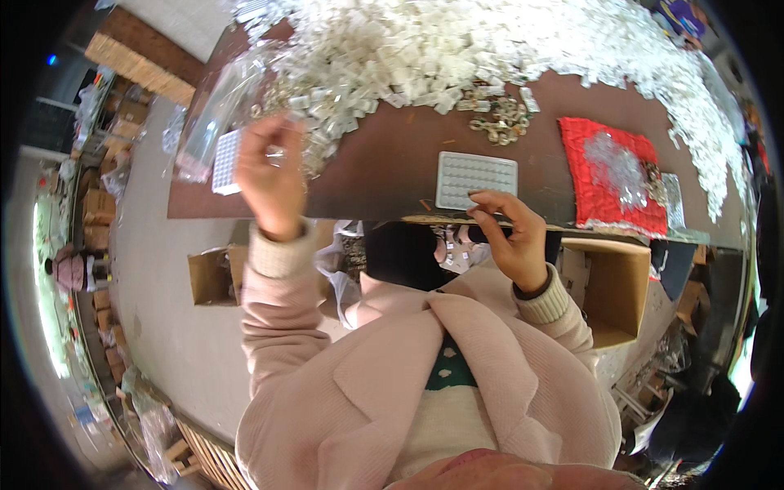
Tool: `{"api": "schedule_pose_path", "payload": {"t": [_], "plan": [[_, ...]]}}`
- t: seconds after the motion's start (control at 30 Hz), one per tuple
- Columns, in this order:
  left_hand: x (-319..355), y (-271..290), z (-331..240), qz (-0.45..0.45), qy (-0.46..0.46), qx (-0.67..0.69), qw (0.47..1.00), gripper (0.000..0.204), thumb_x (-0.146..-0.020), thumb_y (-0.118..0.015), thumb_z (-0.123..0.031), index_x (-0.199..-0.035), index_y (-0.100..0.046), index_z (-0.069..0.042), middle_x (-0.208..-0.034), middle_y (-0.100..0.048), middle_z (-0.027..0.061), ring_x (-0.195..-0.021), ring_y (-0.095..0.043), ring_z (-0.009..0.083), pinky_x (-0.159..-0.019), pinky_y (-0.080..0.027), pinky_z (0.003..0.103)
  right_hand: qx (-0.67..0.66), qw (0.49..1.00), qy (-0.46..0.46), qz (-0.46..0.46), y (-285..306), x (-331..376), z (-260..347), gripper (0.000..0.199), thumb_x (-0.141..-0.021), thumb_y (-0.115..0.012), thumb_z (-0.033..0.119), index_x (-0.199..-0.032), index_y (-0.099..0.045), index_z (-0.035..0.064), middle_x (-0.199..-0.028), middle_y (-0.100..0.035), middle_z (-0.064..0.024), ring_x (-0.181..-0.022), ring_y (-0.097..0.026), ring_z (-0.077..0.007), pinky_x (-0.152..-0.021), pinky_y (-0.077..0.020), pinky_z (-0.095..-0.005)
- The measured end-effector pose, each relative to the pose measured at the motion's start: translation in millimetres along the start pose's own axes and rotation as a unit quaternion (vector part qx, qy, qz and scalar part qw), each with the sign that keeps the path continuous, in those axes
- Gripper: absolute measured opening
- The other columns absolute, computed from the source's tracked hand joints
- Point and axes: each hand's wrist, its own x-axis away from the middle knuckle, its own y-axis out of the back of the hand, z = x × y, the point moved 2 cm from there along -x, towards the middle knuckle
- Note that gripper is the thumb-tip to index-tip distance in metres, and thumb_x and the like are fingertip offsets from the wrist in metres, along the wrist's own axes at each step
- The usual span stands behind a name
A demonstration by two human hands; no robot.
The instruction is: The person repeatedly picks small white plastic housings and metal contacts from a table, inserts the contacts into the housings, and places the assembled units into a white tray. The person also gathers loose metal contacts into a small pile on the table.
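My left hand (273,175) is raised over the left part of the table, blurred by motion. Its fingers are bent, and whether they hold anything cannot be made out. Beside it lies a white gridded tray (226,162), partly covered by the hand. My right hand (513,241) is at the table's front edge, index finger and thumb a little apart with nothing visible between them. Its fingertips overlap the near edge of a pale plastic tray (477,174) with rows of small compartments. I cannot tell whether they touch it.
A large heap of small clear and white packets (425,49) covers the back of the brown table (376,171). Small metallic pieces (500,122) lie before it. Right is a red cloth (584,175) with clear pieces; left, plastic bags (220,106). Cardboard boxes (616,286) stand below.
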Motion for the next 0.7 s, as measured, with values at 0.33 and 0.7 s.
{"api": "schedule_pose_path", "payload": {"t": [0.33,0.7], "plan": [[-22,6,15,0.025,-0.143,-0.239,0.96,0.028,-0.086,-0.075,-0.006,-0.114,-0.071,0.001,-0.113,-0.073,0.0166,-0.104,-0.068,0.031,-0.092,-0.052,0.04,0.169,0.981,-0.005,-0.098,69,-68,-32,0.017,-0.093,-0.068,0.005,-0.109,-0.07,0.0002,-0.091,-0.072,-0.0122,-0.081,-0.068,-0.0165,-0.074,-0.0523,-0.0292],[115,-33,-6,0.152,0.117,0.037,0.981,0.017,-0.088,-0.07,0.005,-0.104,-0.072,0.002,-0.093,-0.073,0.0101,-0.083,-0.067,0.0138,-0.079,-0.053,0.027,0.455,0.889,-0.041,-0.038,95,-208,-145,0.016,-0.089,-0.067,0.018,-0.104,-0.07,0.0141,-0.099,-0.073,-0.013,-0.094,-0.069,-0.0349,-0.079,-0.0534,-0.0466]]}}
